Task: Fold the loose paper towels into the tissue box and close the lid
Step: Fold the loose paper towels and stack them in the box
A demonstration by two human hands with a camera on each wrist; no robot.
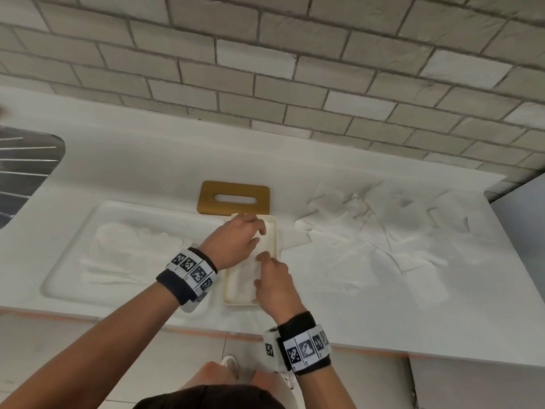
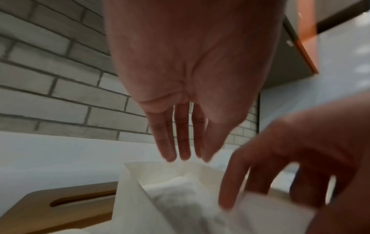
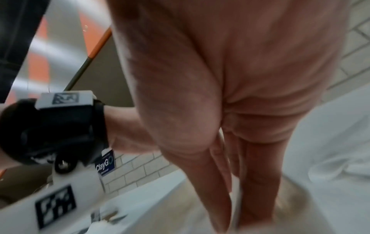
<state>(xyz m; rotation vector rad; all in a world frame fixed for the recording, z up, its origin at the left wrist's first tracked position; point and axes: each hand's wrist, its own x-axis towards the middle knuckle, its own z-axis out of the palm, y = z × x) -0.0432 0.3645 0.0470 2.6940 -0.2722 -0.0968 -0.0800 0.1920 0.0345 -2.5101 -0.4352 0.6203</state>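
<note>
Left hand and right hand — fingers straight — press a paper towel down into the tissue box; lid lies behind on the counter.

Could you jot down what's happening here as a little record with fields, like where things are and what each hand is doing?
place: white counter against a brick wall
tissue box: open, cream-coloured, in front of the person
lid: wooden with a slot, off the box, lying flat behind it
towel in box: white, being pressed down
loose paper towels: crumpled pile on the counter right of the box
left hand: fingers straight, over the far end of the box
right hand: fingers straight, pressing the towel at the near end
task stage: filling, lid not yet on
</note>
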